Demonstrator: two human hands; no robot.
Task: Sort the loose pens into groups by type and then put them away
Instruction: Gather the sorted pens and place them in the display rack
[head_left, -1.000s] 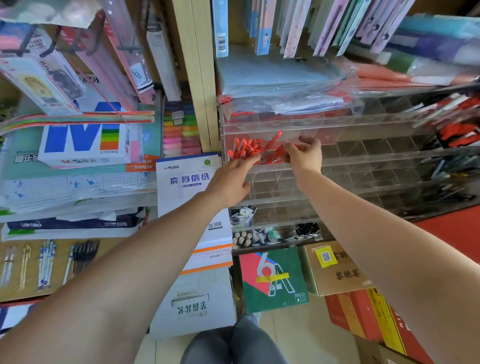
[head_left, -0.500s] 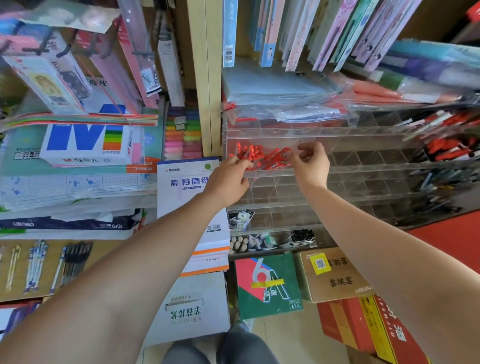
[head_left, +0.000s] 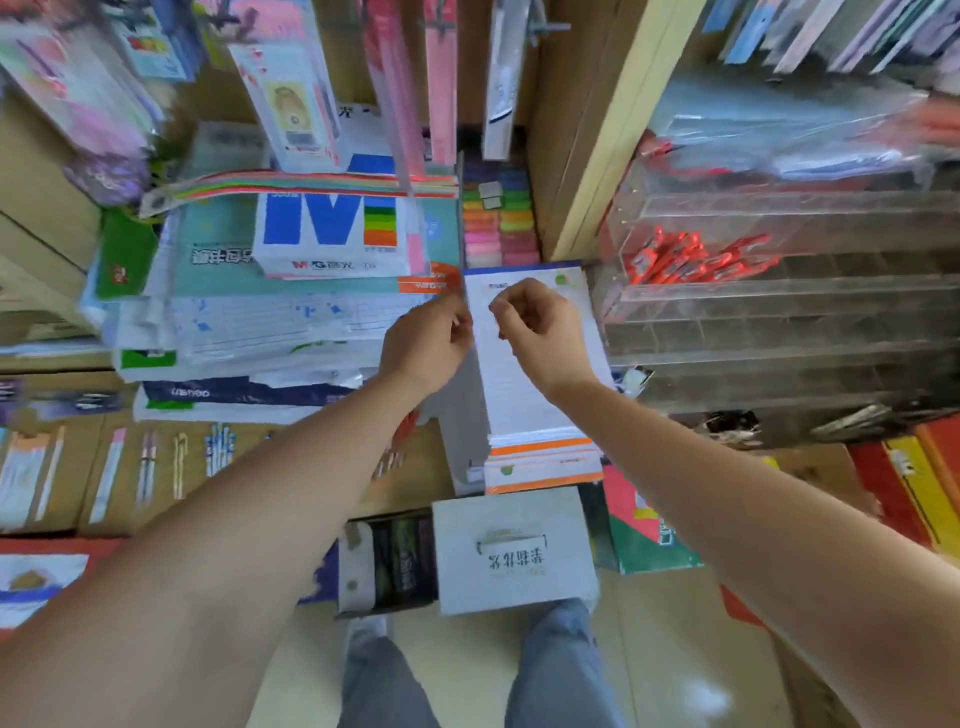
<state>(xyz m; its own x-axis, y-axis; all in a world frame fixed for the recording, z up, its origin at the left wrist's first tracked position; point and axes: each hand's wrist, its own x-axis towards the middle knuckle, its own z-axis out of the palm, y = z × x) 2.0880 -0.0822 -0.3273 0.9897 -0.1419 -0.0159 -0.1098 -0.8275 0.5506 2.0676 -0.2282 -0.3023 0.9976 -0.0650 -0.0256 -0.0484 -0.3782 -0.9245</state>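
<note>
Red pens (head_left: 696, 260) blurred; L hand (head_left: 426, 338), R hand (head_left: 540, 327) contents unclear.

Curled left hand (head_left: 427, 344); curled right hand (head_left: 541, 332); nearly touching.

— What carries the stock on the right?
— A clear acrylic rack (head_left: 779, 332) of stepped rows split into compartments, just beside the wooden shelf upright (head_left: 587, 130). Red pens (head_left: 696, 257) lie heaped in 1 upper compartment at its left end.
— And left of the upright?
— A shelf piled with paper packs. An M&G paper ream (head_left: 332, 228) lies on top, with a stack of coloured sheets (head_left: 496, 223) against the upright. A stack of lined writing pads (head_left: 540, 374) lies between pile and rack.
— Lower down?
— The glossy beige floor (head_left: 675, 675). 2 boxes seem to stand on it, a grey box (head_left: 514, 551) and a green-and-red box (head_left: 639, 545), side by side.
</note>
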